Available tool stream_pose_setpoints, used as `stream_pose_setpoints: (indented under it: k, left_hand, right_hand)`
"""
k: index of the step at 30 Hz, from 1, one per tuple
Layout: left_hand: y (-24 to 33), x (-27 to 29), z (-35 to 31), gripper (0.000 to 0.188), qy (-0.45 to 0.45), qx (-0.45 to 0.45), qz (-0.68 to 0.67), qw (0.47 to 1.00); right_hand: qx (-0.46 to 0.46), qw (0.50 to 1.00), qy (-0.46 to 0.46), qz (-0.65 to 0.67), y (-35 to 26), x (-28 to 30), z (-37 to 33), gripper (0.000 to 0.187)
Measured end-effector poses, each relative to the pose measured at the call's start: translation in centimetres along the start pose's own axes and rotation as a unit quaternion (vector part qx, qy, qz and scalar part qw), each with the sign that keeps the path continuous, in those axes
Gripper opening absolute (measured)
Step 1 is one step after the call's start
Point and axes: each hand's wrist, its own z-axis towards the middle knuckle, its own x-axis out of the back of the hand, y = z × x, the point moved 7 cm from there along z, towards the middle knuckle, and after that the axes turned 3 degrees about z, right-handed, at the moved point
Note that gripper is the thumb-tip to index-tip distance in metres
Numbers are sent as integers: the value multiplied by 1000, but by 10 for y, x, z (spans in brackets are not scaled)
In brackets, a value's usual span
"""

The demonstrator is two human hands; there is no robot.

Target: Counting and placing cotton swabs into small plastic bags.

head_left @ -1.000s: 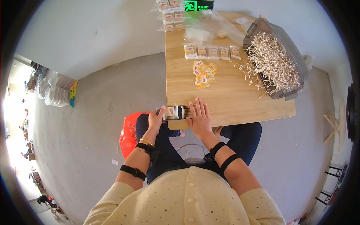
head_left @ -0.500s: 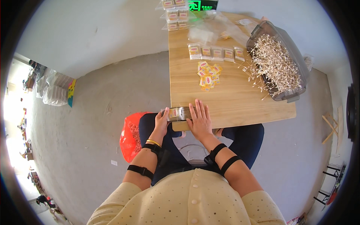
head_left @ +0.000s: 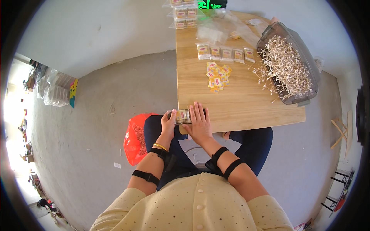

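At the table's near left corner lies a clear pack of cotton swabs [head_left: 182,116] with a yellow-and-white label card inside. My left hand [head_left: 166,126] grips its left end, thumb on top; the fingers underneath are mostly hidden. My right hand [head_left: 199,124] lies flat across the right end of the pack with its fingers stretched out, covering that part. Farther up the table is a loose pile of yellow-and-white label cards [head_left: 217,77]. Behind the pile stands a row of several filled swab packs [head_left: 226,54].
A grey plastic bin [head_left: 311,71] tips toward me at the right, loose cotton swabs [head_left: 287,69] spilling from it onto the wooden table [head_left: 246,106]. Clear plastic bags [head_left: 216,32] lie at the back, near stacked packs [head_left: 180,13]. A red bag [head_left: 135,140] sits on the floor beside my left leg.
My right hand has slid left along the pack, covering more of the swabs. My left hand keeps its hold on the other end. The whole view has shifted slightly.
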Motion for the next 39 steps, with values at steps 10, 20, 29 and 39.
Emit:
stream_pose_setpoints:
  k: [10, 20, 29, 39]
  left_hand:
    - [27, 12, 5, 46, 81, -94, 256, 959]
    - [32, 0, 3, 42, 55, -159, 249, 954]
    - [23, -1, 9, 42, 37, -159, 177, 971]
    - [15, 7, 10, 51, 32, 0, 78, 996]
  right_hand:
    - [-5, 999, -24, -38, 25, 13, -7, 98]
    - [-16, 999, -27, -9, 4, -3, 3, 108]
    - [-2, 999, -21, -25, -7, -5, 6, 105]
    - [0, 1000, -14, -15, -5, -4, 6, 102]
